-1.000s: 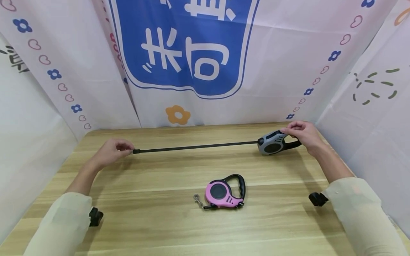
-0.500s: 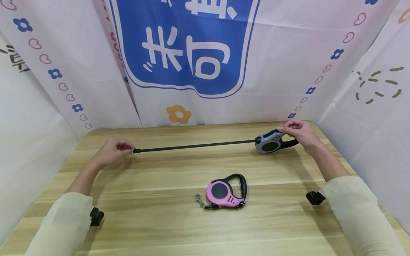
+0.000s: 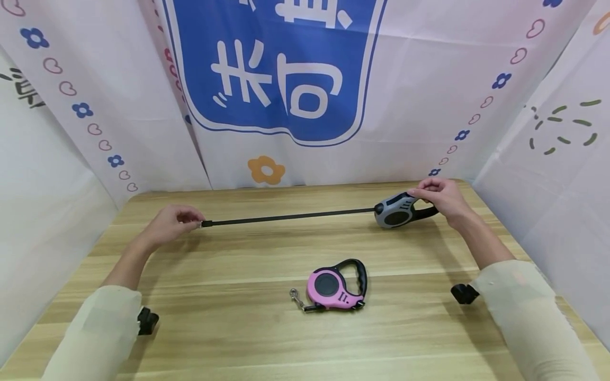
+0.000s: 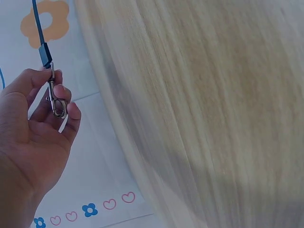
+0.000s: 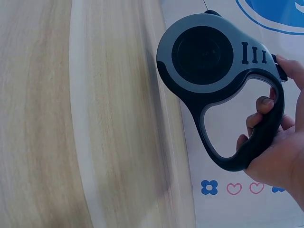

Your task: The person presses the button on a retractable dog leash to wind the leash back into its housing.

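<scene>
My right hand grips the black handle of a grey retractable dog leash, fingers curled through its loop and thumb at the black button in the right wrist view. A black leash strap runs taut from its casing across to the left. At the strap's far end my left hand pinches the metal snap hook, thumb and fingers close together on it in the left wrist view. Nearer the front lies a pink retractable dog leash with a black handle and its own small snap hook.
Both hands are above the far part of a wooden table. White printed cloth hangs behind the table and along both sides. Black wrist mounts stick out from under the sleeves.
My right hand has moved left with the grey leash, and the strap between the hands has become shorter. My left hand has shifted very slightly right, still pinching the snap hook.
</scene>
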Demonstrator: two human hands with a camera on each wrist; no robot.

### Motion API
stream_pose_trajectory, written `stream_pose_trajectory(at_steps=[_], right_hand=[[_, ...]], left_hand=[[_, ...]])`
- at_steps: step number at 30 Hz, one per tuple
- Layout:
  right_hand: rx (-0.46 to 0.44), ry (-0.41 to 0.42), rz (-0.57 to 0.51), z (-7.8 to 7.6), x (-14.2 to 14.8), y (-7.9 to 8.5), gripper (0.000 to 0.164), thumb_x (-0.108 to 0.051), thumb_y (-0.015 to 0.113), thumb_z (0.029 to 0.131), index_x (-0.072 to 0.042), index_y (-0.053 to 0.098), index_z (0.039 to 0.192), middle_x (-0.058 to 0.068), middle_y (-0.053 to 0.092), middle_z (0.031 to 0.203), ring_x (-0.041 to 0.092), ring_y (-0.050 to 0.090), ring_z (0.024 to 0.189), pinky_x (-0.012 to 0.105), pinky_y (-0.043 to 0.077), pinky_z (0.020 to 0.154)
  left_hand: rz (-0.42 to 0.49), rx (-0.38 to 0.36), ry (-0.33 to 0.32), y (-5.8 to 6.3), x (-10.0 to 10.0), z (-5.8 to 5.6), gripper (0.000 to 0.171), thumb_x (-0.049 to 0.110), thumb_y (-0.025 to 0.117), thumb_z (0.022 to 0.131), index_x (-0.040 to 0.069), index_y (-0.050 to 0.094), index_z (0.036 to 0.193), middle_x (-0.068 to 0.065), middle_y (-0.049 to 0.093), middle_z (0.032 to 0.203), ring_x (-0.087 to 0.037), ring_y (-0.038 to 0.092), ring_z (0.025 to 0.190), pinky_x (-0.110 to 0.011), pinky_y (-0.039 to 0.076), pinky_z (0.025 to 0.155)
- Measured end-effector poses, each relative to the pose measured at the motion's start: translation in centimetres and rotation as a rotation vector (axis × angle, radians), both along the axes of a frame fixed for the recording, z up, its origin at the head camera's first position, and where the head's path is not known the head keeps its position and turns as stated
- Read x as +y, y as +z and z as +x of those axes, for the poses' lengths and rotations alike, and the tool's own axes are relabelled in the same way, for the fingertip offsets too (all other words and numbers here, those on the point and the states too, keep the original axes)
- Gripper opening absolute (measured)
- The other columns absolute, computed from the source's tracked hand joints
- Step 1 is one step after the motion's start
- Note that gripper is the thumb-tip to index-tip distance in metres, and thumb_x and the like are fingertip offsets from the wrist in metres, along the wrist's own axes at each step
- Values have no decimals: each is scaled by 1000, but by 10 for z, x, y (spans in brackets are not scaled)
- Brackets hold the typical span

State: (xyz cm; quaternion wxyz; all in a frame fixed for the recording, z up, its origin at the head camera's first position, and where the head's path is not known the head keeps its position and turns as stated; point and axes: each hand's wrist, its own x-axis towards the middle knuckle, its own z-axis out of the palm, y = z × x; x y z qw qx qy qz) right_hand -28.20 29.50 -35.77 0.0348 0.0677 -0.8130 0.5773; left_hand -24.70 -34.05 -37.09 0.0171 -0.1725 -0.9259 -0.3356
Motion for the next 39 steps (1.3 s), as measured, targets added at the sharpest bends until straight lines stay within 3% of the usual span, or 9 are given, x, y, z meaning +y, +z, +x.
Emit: stream_pose_trajectory(at_steps=[39], right_hand=[[-4, 68, -22, -1, -19, 3, 13, -14, 75, 95, -17, 67, 85, -14, 61, 76, 9, 51, 76, 22, 46, 71]], left_hand=[[8, -33, -28, -8, 8, -4, 12, -7, 66, 93, -7, 73, 103, -15, 72, 96, -9, 59, 82, -21, 51, 73]])
